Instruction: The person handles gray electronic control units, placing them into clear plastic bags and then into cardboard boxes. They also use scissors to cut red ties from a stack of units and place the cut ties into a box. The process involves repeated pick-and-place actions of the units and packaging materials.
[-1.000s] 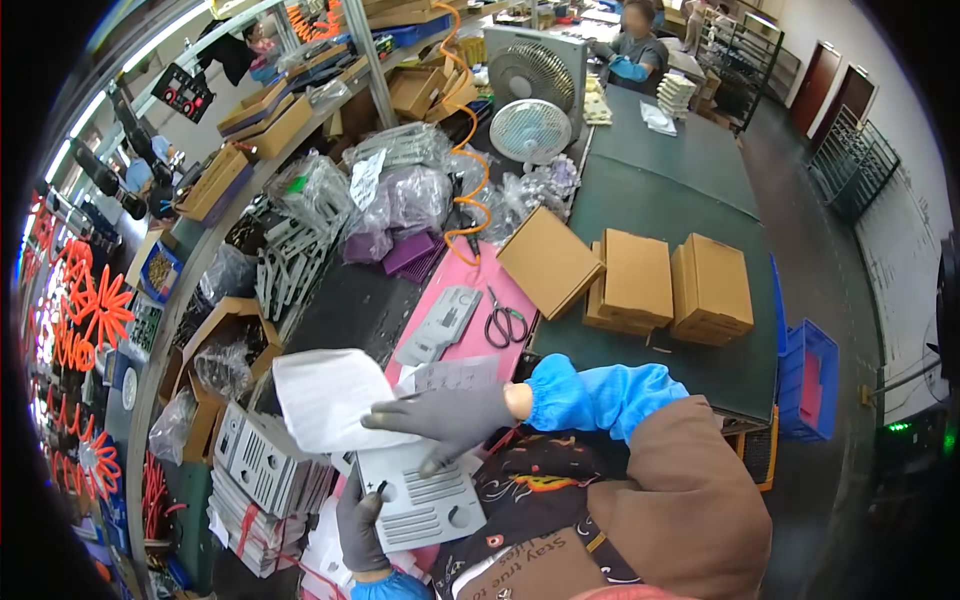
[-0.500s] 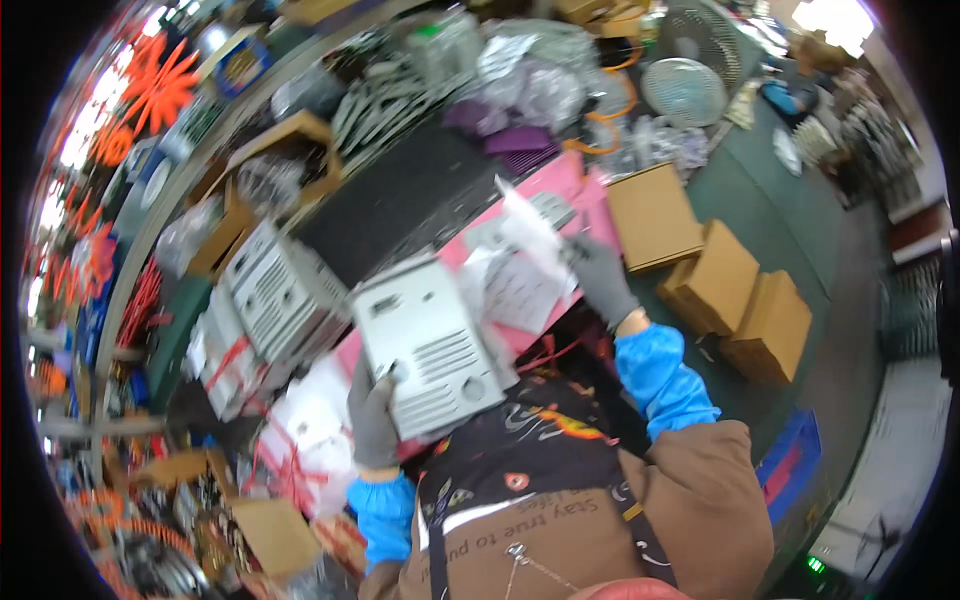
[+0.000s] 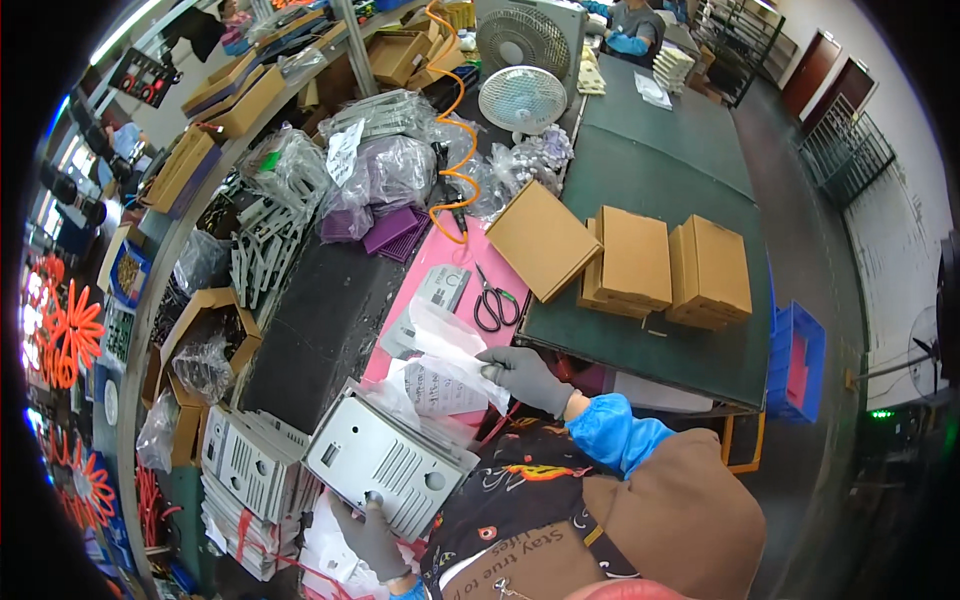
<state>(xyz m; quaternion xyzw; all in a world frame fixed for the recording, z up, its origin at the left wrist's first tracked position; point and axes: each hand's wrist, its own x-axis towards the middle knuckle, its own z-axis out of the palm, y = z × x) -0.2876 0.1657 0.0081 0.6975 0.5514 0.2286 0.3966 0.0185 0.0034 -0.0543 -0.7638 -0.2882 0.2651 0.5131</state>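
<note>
A light-grey metal panel with slots and round holes (image 3: pixel 350 450) is tilted in front of my body. My left hand (image 3: pixel 372 540) grips its lower edge, the thumb on its face near a hole. Just beyond the panel's far right edge, my right hand (image 3: pixel 528 378) pinches a thin white wrapping sheet (image 3: pixel 445 340), crumpled and partly see-through, with print on it. Part of this sheet lies against the panel. Smaller grey metal plates (image 3: pixel 440 288) rest on the pink mat (image 3: pixel 400 300) beneath and beyond the sheet. Black-handled scissors (image 3: pixel 490 308) lie nearby.
Left of me stands a stack of similar slotted panels (image 3: pixel 245 460) with red ties. Brown cardboard boxes (image 3: pixel 630 255) sit on the green table (image 3: pixel 690 355) at right. Farther off are purple trays (image 3: pixel 390 235), bagged parts and a fan (image 3: pixel 522 98). A blue crate (image 3: pixel 797 365) stands beyond the table's right edge.
My view has swung round, so the surroundings shift and the scissors show. The panel has tilted and sits farther left. My right hand, still on the white sheet, is lower and nearer.
</note>
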